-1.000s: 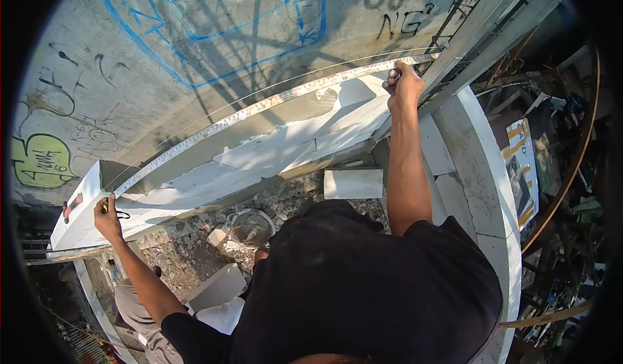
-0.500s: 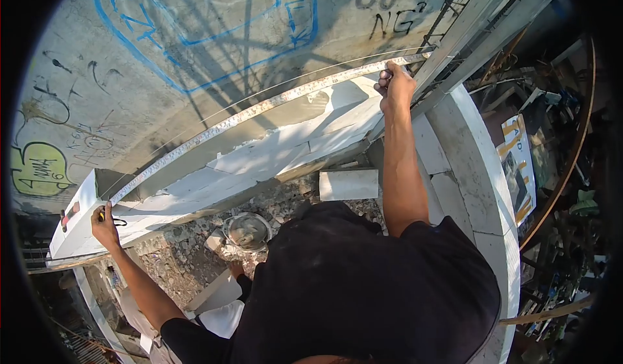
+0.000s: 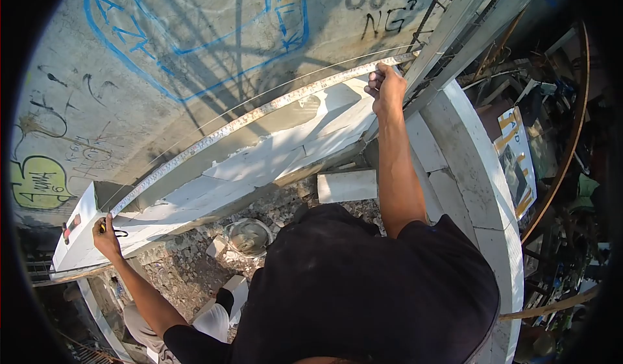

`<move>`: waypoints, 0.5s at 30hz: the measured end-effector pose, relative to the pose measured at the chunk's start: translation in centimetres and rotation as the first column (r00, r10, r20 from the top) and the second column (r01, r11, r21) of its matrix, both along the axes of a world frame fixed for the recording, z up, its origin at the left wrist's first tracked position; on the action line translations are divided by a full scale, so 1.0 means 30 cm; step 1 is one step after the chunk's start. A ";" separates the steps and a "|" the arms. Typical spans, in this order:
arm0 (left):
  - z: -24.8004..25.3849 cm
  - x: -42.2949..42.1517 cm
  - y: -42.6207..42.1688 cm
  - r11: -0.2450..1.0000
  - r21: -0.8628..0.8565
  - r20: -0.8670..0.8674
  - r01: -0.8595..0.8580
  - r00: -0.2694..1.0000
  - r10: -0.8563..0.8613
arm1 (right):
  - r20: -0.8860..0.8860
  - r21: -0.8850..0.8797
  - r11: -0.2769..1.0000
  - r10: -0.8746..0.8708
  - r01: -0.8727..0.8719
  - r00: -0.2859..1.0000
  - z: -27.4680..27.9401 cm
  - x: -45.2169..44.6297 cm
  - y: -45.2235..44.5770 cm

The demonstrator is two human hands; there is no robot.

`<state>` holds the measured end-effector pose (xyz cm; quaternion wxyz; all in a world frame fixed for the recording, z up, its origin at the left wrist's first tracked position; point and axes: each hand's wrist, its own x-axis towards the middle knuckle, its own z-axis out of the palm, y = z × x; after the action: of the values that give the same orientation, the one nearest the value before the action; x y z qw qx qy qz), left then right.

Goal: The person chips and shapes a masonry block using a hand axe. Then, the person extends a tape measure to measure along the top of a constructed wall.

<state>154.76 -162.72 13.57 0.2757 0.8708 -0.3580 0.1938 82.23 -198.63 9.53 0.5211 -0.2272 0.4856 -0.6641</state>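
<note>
A long white measuring tape (image 3: 259, 112) is stretched out above the low white block wall (image 3: 259, 163), in front of the graffiti-covered wall. At its left end, my left hand (image 3: 107, 237) is closed around the tape's case, of which some yellow and a black strap loop show. Near the right end my right hand (image 3: 387, 86) grips the tape's lower edge, thumb up, fingers curled. The tape's far right end reaches a grey post (image 3: 448, 33). A thin string (image 3: 259, 98) runs just above the tape.
A bucket (image 3: 248, 237) of grey material stands on rubble below the wall. Beside it lies a white block (image 3: 347, 185). Another person's leg (image 3: 211, 322) shows at lower left. A curved block wall (image 3: 483, 163) stands at right, with scrap beyond. Rebar (image 3: 431, 13) rises by the post.
The view has shifted slightly. Both my hands keep their hold on the tape. At lower left, the other person has shifted, and their hand no longer shows beside the block.
</note>
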 end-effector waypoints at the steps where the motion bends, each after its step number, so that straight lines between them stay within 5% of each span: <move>1: 0.001 -0.015 -0.005 1.000 0.005 -0.001 -0.006 1.000 0.006 | -0.008 -0.003 1.000 0.006 -0.006 1.000 0.003 -0.005 0.002; 15: 0.050 -0.175 0.059 0.985 0.042 -0.056 -0.170 0.983 0.172 | -0.010 -0.007 0.995 0.097 -0.097 0.995 -0.055 -0.042 -0.051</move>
<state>149.49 -160.94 15.08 0.2526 0.9087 -0.2769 0.1840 80.97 -200.16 7.88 0.5496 -0.2557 0.4741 -0.6386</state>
